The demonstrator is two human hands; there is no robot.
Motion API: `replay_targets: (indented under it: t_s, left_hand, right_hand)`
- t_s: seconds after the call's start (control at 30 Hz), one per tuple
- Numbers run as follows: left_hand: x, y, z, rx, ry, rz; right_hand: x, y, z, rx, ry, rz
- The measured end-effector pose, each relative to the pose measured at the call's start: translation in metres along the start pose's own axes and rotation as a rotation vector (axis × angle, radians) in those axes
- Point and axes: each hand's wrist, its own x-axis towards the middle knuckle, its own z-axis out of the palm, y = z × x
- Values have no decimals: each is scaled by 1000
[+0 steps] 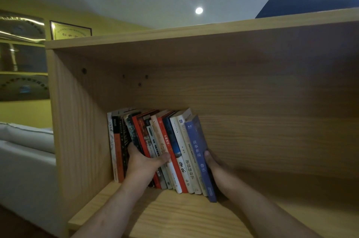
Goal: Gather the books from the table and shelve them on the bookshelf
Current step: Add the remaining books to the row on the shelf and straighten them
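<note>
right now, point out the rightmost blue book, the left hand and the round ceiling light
blue paperback book (201, 160), head view, mid spine
left hand (143, 163), head view, back of hand
round white ceiling light (199, 10), head view, centre

An office lounge: wall plaques (71, 31), sofa (27, 140), wooden bookshelf (81, 121).
</note>
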Motion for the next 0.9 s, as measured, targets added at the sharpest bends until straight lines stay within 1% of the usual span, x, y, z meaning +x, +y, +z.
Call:
replay_targets:
  t_s: [0.13,0.23,0.3,0.33,0.37,0.4,0.43,0.47,0.53,0.57,0.63,0.7,0.8,0.9]
  left_hand:
    - [7,3,0,39,5,19]
    - [13,6,-7,141,42,31]
    - [15,9,-13,226,30,26]
    - [15,13,-16,351,20,26]
    - [14,18,-19,525,35,38]
    - [12,21,-21,694,80,73]
    - [10,22,-24,785,137,134]
    - [6,21,-26,792,178,194]
    - [1,8,-30,720,214,265]
    - [0,-3,-33,689,195,258]
    - [3,-26,-38,604,99,186]
    - [8,-42,-39,529,44,161]
    - [9,-45,-37,616,90,214]
    - [10,-45,-35,653,123,208]
  right_hand:
    - [10,5,14,80,-16,7]
    - [18,1,29,143,-56,14]
    - [29,6,37,130,-55,30]
    - [30,9,39,117,-32,30]
    - [34,15,40,128,-11,27]
    - [39,21,38,139,1,29]
    - [38,22,36,137,-2,11]
    - [37,23,34,167,-2,-17]
    - [18,11,31,222,-7,-25]
    - [12,7,28,233,-20,-39]
    - [3,7,18,209,-64,-84]
    - [-3,5,18,103,-101,-135]
    - [-2,3,28,6,-102,-152]
    - [4,-1,36,2,-77,-138]
